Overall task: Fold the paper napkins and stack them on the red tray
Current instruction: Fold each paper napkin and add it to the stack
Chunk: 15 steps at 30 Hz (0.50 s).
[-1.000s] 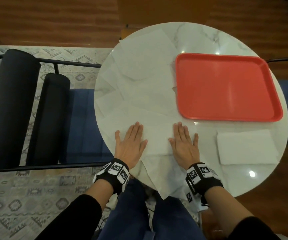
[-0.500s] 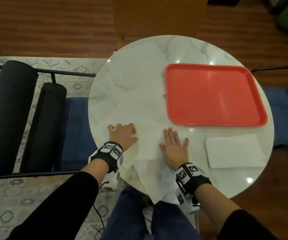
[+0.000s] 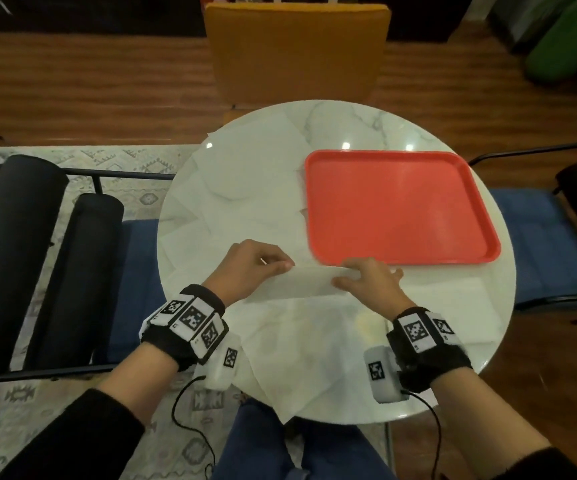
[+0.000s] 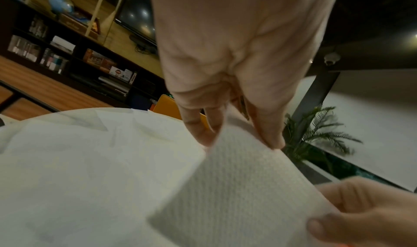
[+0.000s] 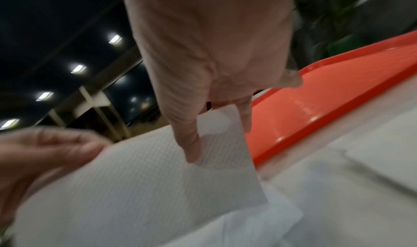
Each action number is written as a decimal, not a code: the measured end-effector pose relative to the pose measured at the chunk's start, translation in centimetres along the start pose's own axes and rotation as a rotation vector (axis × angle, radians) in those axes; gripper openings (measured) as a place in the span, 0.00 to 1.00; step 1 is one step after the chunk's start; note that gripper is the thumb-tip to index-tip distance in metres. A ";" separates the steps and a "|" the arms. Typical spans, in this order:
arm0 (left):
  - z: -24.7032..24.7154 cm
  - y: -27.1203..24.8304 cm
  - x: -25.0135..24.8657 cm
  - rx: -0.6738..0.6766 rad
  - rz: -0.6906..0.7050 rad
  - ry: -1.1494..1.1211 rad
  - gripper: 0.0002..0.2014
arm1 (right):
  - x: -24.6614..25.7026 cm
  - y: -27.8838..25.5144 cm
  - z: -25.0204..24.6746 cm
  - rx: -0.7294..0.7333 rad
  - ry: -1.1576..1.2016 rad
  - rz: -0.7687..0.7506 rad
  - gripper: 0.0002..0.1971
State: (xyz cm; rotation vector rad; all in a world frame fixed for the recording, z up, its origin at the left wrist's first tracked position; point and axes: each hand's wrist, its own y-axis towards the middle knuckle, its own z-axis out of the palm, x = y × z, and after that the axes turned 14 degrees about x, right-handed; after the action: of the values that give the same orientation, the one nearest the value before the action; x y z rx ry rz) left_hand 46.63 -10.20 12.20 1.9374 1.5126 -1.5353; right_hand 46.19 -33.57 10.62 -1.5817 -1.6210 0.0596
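A white paper napkin (image 3: 300, 284) is lifted off the round marble table (image 3: 359, 123), its far edge raised near the table's middle. My left hand (image 3: 281, 266) pinches the far left corner of the napkin (image 4: 237, 188), and my right hand (image 3: 344, 275) pinches the far right corner of the napkin (image 5: 158, 176). The red tray (image 3: 397, 206) lies just beyond my right hand and holds nothing. A folded napkin (image 3: 453, 310) lies at the front right of the table. Several unfolded napkins (image 3: 245, 178) overlap across the table's left half.
Another unfolded napkin (image 3: 300, 355) hangs over the near table edge below my hands. An orange chair (image 3: 297, 50) stands at the far side, a blue-seated chair (image 3: 543, 244) at the right, and black bolster cushions (image 3: 13, 251) on a frame at the left.
Both hands went from lying flat on the napkin to pinching its far corners and lifting that edge. The head view has tilted up, showing more of the far room.
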 end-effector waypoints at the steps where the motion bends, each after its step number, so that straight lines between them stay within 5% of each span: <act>1: 0.0 0.1 -0.5 -0.021 0.011 -0.020 0.04 | -0.8 -0.6 -1.0 -0.012 0.166 -0.053 0.11; 3: 0.3 0.6 -1.6 -0.057 0.027 -0.053 0.04 | -2.5 -1.9 -2.6 -0.017 0.495 -0.158 0.03; 7: 2.5 2.2 -3.9 -0.101 0.073 -0.083 0.04 | -6.5 -3.9 -4.6 -0.073 0.887 -0.167 0.11; 10: 4.9 3.8 -5.7 -0.080 0.089 -0.094 0.05 | -9.3 -5.0 -5.7 -0.108 1.011 -0.171 0.22; 15: 8.0 5.5 -7.1 -0.062 0.048 -0.111 0.05 | -14.9 -6.0 -7.6 -0.177 1.017 -0.102 0.08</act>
State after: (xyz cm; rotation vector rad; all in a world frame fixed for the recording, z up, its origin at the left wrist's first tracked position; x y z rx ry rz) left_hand 47.21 -22.23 12.61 1.8090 1.4405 -1.5308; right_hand 43.42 -51.13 11.10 -1.2932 -0.8920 -0.8292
